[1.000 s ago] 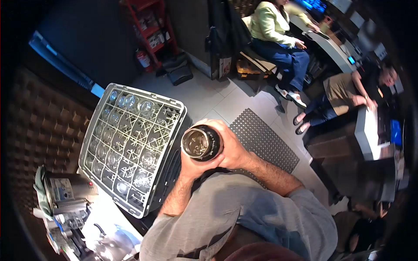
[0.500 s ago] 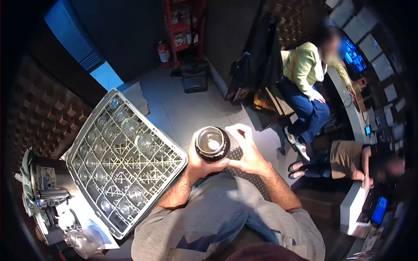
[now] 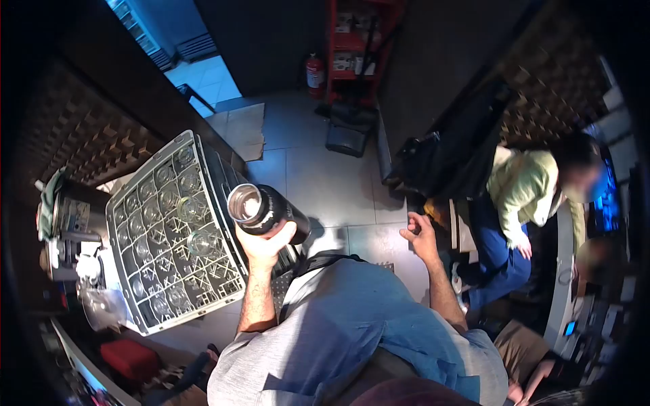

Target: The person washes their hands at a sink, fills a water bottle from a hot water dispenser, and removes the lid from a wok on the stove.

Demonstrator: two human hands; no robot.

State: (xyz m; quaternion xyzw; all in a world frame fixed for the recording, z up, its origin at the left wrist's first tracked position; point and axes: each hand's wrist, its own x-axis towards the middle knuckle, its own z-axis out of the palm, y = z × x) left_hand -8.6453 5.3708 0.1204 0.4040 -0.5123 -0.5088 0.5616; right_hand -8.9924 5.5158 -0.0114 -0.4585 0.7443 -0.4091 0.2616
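Note:
My left hand (image 3: 265, 245) is wrapped round a black insulated bottle (image 3: 286, 215). The bottle leans, its uncapped metal mouth (image 3: 245, 204) facing up toward me, with a bright patch visible inside. Away to the right, my right hand (image 3: 422, 238) is raised, thumb and forefinger apart and the other fingers partly curled; nothing shows in it. Just left of the bottle is a grey glass rack (image 3: 242, 287), with clear drinking glasses (image 3: 203, 240) in several of its compartments.
A person in a light green top (image 3: 525, 189) sits at the right by a counter (image 3: 560, 284). Another person is partly visible at lower right. A red fire extinguisher (image 3: 315, 73) and red shelf (image 3: 349, 44) stand at the back. A glass jug (image 3: 101, 308) is left of the rack.
My left hand has carried the bottle leftward to the rack's edge and tilted it. My right hand has come off the bottle and moved right. The view has turned.

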